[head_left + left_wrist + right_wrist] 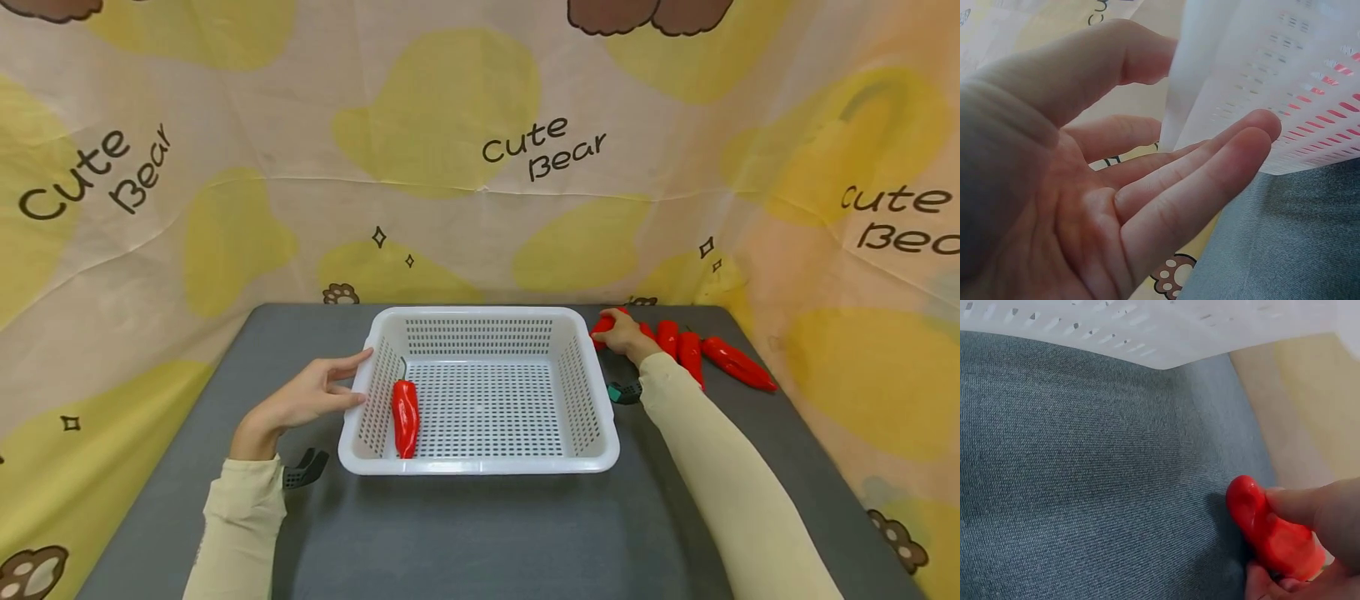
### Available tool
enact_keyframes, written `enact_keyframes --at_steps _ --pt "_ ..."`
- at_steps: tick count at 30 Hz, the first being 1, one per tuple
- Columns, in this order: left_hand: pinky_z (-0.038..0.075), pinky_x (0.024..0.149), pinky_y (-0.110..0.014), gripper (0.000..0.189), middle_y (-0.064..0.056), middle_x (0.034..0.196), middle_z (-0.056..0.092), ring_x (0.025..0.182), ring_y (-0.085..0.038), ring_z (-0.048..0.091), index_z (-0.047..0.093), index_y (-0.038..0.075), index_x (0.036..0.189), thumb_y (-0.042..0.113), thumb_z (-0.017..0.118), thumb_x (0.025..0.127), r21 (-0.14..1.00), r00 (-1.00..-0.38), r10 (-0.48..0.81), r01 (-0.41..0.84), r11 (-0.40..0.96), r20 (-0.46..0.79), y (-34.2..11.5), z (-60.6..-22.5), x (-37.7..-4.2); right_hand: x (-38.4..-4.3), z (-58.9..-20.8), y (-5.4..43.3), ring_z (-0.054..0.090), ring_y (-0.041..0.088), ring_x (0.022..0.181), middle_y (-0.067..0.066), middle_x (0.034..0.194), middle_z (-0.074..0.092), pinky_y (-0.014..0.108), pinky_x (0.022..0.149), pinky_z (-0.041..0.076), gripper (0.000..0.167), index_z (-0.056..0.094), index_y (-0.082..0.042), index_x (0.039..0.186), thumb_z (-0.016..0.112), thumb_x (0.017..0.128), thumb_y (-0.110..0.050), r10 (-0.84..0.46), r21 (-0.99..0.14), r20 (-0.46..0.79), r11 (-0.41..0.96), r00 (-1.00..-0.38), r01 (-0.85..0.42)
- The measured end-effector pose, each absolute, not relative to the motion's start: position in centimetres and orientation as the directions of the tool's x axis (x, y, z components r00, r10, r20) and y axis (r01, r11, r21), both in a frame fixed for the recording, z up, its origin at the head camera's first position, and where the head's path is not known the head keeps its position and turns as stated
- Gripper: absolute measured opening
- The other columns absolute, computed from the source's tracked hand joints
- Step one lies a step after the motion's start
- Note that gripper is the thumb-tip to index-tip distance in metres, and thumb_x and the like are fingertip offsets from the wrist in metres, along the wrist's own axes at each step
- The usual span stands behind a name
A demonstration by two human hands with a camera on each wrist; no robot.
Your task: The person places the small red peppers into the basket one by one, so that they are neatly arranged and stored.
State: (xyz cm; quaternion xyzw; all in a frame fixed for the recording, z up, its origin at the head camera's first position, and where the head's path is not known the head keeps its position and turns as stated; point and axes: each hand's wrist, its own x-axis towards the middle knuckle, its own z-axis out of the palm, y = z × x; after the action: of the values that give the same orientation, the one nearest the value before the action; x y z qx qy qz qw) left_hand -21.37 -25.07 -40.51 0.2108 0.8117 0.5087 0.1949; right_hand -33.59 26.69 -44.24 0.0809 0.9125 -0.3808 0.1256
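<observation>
My left hand (307,400) is at the left side of a white perforated plastic basket (480,466), holding its rim between thumb and fingers. In the left wrist view, some fingers (1210,187) lie against the outside of the basket wall. Inside the basket, on its left, lies a red chili pepper (406,419) with a green stem. Beyond the basket's right side, my right hand (628,337) grips another red chili pepper (1272,540) between thumb and fingers, low over the table.
Several more red chili peppers (738,363) lie to the right of my right hand on the grey table (480,533). A printed cloth (450,108) hangs behind the table and along both sides. Dark straps (305,469) show at the wrists.
</observation>
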Motion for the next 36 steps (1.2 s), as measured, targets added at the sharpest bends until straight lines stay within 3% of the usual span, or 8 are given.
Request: enact_keyframes --at_steps 4,19,29,32,36 --pt "0.063 0.083 -0.041 0.080 -0.038 0.155 0.035 0.104 -0.030 0.074 0.020 -0.003 0.159 0.007 0.066 0.094 0.908 -0.837 0.538 0.140 0.395 -0.105 -25.0 -40.6 -21.5 -33.5 -44.4 27.0 0.025 0.049 0.146 0.032 0.161 0.022 0.060 0.123 0.025 0.065 0.030 -0.002 0.155 0.057 0.098 -0.012 0.047 -0.701 -0.269 0.676 -0.962 0.229" --pt "0.062 0.085 -0.044 0.081 -0.037 0.155 0.035 0.104 -0.031 0.074 0.019 -0.002 0.159 0.007 0.066 0.094 0.908 -0.837 0.535 0.132 0.397 -0.112 -25.1 -40.5 -21.4 -33.2 -43.1 28.1 0.035 0.046 0.137 0.033 0.157 0.028 0.054 0.120 0.030 0.067 0.029 -0.002 0.157 0.059 0.097 -0.009 -0.001 -0.799 -0.195 0.580 -0.981 0.159" --pt "0.063 0.084 -0.040 0.080 -0.037 0.155 0.036 0.101 -0.029 0.075 0.020 -0.001 0.159 0.009 0.066 0.094 0.903 -0.838 0.537 0.156 0.401 -0.094 -25.1 -40.5 -21.6 -32.0 -39.9 29.0 0.042 0.035 0.124 0.028 0.157 0.029 0.048 0.102 0.043 0.069 0.024 -0.008 0.160 0.057 0.099 -0.010 -0.093 -0.868 -0.202 0.478 -0.975 0.135" --pt "0.063 0.084 -0.041 0.080 -0.037 0.155 0.036 0.101 -0.029 0.075 0.020 -0.002 0.159 0.009 0.066 0.095 0.901 -0.837 0.539 0.160 0.403 -0.092 -25.1 -40.6 -21.4 -31.4 -39.2 29.2 0.045 0.027 0.114 0.026 0.153 0.034 0.037 0.097 0.048 0.067 0.027 -0.009 0.159 0.058 0.100 -0.011 -0.111 -0.870 -0.206 0.475 -0.972 0.130" --pt "0.063 0.083 -0.043 0.080 -0.038 0.153 0.037 0.101 -0.030 0.075 0.019 -0.003 0.159 0.008 0.065 0.095 0.908 -0.836 0.542 0.158 0.388 -0.086 -25.0 -40.7 -21.4 -30.6 -37.9 29.4 0.050 0.015 0.094 0.024 0.146 0.039 0.021 0.079 0.049 0.065 0.028 -0.009 0.158 0.057 0.100 -0.010 -0.142 -0.887 -0.179 0.451 -0.974 0.097"
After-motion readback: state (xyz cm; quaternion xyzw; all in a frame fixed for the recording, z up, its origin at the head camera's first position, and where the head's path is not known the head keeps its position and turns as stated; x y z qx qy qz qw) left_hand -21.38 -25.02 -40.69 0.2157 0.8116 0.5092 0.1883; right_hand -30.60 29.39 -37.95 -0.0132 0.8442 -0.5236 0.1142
